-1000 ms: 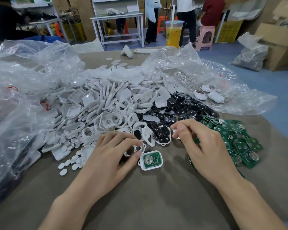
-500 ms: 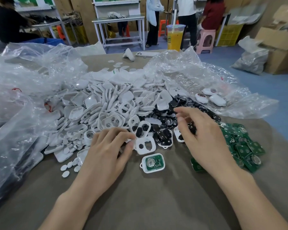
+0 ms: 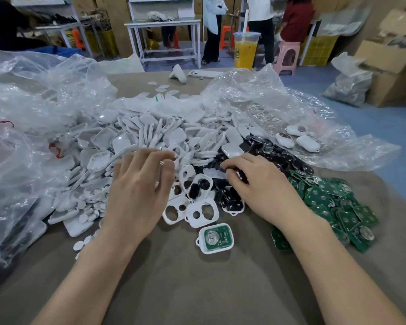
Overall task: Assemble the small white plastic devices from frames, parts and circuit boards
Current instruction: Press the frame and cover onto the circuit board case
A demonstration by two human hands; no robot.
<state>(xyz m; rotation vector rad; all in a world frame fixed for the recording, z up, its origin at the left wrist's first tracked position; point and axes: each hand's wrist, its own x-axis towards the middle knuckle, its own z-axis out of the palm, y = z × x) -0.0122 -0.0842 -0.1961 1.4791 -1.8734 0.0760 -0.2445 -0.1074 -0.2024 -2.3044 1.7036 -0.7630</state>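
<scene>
A white shell holding a green circuit board (image 3: 216,238) lies on the brown table in front of me. Just beyond it lie white frames with two holes (image 3: 202,213). My left hand (image 3: 138,191) reaches over the pile of white shells and frames (image 3: 127,141), its fingers spread and lightly bent, with the tips on the pile. My right hand (image 3: 256,184) is curled at the edge of the heap of black button parts (image 3: 267,158) and pinches one black part. Loose green circuit boards (image 3: 333,202) are heaped to its right.
Crumpled clear plastic bags (image 3: 21,113) fill the left side; another bag (image 3: 291,109) at the right back carries three finished white devices (image 3: 307,143). A cup of orange drink (image 3: 245,50) and a phone (image 3: 204,73) sit at the far edge. People stand behind.
Both hands have moved away from me into the piles. The left hand left the frames near the shell; the right hand went from the boards' edge to the black parts and curled.
</scene>
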